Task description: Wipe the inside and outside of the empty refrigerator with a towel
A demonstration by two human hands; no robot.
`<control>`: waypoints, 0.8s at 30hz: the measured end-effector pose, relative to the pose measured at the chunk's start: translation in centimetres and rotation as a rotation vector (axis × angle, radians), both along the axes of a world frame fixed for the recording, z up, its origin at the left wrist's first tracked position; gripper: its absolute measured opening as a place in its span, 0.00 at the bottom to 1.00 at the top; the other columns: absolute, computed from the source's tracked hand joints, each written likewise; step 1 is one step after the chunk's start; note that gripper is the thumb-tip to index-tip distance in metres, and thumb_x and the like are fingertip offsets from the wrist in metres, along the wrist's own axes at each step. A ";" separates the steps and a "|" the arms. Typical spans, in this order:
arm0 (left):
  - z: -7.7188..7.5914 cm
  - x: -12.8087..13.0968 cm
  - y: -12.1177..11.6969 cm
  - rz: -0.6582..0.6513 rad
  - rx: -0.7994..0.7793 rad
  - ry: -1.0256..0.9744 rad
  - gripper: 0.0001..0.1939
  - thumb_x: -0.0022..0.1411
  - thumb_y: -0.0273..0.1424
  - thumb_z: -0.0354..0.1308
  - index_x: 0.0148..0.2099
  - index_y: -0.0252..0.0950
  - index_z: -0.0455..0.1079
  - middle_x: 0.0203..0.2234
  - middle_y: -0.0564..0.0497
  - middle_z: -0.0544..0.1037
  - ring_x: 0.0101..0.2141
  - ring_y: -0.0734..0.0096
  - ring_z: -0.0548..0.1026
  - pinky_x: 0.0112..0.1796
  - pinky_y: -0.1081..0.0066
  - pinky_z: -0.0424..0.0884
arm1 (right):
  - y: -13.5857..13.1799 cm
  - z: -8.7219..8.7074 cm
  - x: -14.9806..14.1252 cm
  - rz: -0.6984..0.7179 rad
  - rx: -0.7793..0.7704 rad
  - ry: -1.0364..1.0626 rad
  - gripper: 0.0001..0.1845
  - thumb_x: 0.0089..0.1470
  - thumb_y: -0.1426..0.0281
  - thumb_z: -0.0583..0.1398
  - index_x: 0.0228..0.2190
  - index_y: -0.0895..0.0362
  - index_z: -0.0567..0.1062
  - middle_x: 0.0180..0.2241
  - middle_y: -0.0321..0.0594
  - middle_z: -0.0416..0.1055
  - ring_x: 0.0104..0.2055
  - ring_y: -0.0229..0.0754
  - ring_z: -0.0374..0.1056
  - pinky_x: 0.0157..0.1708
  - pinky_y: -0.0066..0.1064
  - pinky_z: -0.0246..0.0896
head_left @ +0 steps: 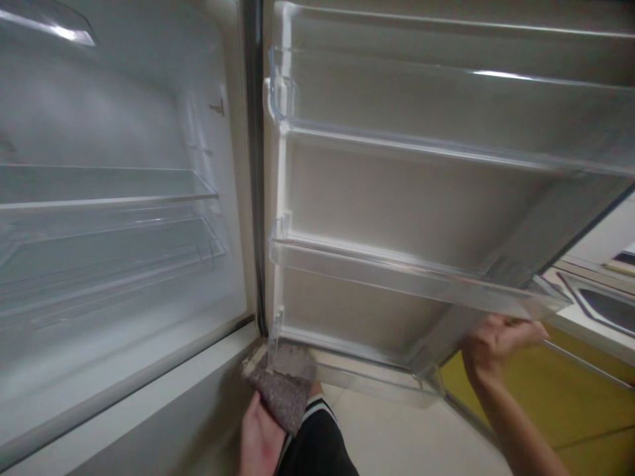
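Note:
A fridge door (387, 192) stands wide open on the right, with clear plastic door bins across it. My right hand (501, 347) is closed with its fingers curled at the right end of the middle door bin (397, 274), gripping it from below. My left hand (262, 436) holds a purple-grey cloth (285, 393) low down at the door's hinge side. The cloth lies against the left end of the lowest door bin (367, 383), partly seen through its clear plastic. Part of the left hand's fingers is hidden by the cloth.
The fridge interior (99, 125) on the left has glass shelves (109, 185). My leg in black trousers (317, 449) is below the door. To the right are yellow cabinet fronts (560, 390) and a counter with a dark inset panel (605, 307). Pale floor tiles (387, 436) show underneath.

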State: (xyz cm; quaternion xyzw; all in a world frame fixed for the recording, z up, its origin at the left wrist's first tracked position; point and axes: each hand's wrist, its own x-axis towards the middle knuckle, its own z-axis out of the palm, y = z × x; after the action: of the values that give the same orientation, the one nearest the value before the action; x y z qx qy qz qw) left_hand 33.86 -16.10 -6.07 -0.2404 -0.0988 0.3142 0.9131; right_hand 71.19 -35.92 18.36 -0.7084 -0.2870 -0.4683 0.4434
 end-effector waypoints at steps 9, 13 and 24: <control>0.6 4.4 -2.6 0.072 0.409 0.389 0.24 0.81 0.47 0.47 0.66 0.54 0.80 0.55 0.47 0.88 0.55 0.56 0.87 0.63 0.55 0.75 | -0.8 -4.2 -12.4 0.449 -1.094 -0.242 0.27 0.83 0.59 0.44 0.34 0.53 0.73 0.25 0.34 0.73 0.25 0.39 0.69 0.30 0.35 0.53; 4.7 7.9 -5.6 -0.112 0.375 0.434 0.25 0.78 0.46 0.51 0.68 0.47 0.79 0.55 0.42 0.88 0.54 0.51 0.86 0.65 0.48 0.71 | -0.3 -4.6 -12.2 0.442 -1.144 -0.194 0.27 0.83 0.60 0.44 0.32 0.52 0.69 0.26 0.34 0.74 0.26 0.41 0.73 0.30 0.36 0.52; 8.6 14.7 -13.5 -0.537 0.409 0.641 0.18 0.72 0.41 0.59 0.45 0.34 0.84 0.47 0.36 0.87 0.50 0.48 0.85 0.56 0.52 0.76 | -0.4 -4.2 -12.1 0.427 -1.226 -0.048 0.14 0.76 0.66 0.58 0.33 0.52 0.70 0.29 0.34 0.78 0.29 0.45 0.78 0.29 0.35 0.51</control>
State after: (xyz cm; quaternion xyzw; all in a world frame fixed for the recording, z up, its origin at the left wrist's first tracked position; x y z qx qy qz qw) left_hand 48.52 -29.60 2.49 0.0368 0.1942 0.0990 0.9753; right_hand 59.13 -36.29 14.13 -0.7496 -0.6466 -0.1370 0.0355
